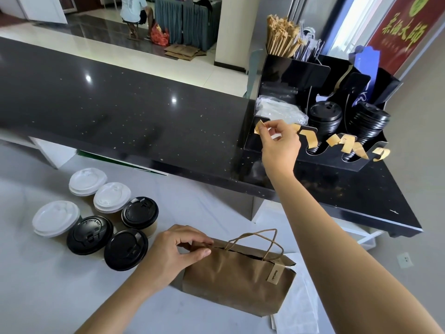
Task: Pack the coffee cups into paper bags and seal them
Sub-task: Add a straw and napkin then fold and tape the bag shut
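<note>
cups (101, 218) left of paper bag (238, 276) on table (48, 297), organizer (289, 78) behind on counter (120, 104)

On the brown paper bag (238, 280) in front of me, a small tan sticker (275, 275) folded over the top edge carries short dark print that looks like "Good luck!", though it is small. One black cup lid (89, 235) beside the bag has raised lettering around its rim reading "CONTENTS HOT", only partly legible. At the far right a red banner (402, 32) shows large yellow Chinese characters, the last two being "大师".
</note>
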{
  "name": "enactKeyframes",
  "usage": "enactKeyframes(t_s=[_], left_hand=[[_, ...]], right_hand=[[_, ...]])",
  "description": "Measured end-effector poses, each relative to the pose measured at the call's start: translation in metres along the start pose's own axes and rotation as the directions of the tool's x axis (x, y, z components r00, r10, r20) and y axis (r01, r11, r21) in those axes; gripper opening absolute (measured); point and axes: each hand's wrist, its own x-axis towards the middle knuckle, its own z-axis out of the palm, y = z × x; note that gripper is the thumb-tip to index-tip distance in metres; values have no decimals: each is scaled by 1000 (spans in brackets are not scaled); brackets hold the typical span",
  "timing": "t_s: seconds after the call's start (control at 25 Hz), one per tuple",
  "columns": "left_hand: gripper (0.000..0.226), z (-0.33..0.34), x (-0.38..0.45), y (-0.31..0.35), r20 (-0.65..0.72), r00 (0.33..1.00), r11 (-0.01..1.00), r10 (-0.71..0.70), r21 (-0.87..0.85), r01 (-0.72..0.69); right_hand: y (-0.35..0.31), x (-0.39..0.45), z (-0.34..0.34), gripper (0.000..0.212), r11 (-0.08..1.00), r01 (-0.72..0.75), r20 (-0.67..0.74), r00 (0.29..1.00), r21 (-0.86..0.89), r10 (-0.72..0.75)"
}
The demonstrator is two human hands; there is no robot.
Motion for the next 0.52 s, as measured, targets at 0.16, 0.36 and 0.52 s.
enactKeyframes(t_s=[0.16,0.36,0.52], left_hand=[[23,0,0,1,-9,1000,1000,0,-5,0],[22,-1,-2,-1,8,1000,1000,1,-4,-1],[21,-4,-3,-2,53,998,998,27,58,-30]], right_hand=[[4,-18,-13,11,1000,16,29,999,22,-17],[-19,-42,-37,6,996,-14,279,960,86,-11],[-34,-66,-58,10,997,-56,557,830,55,16]])
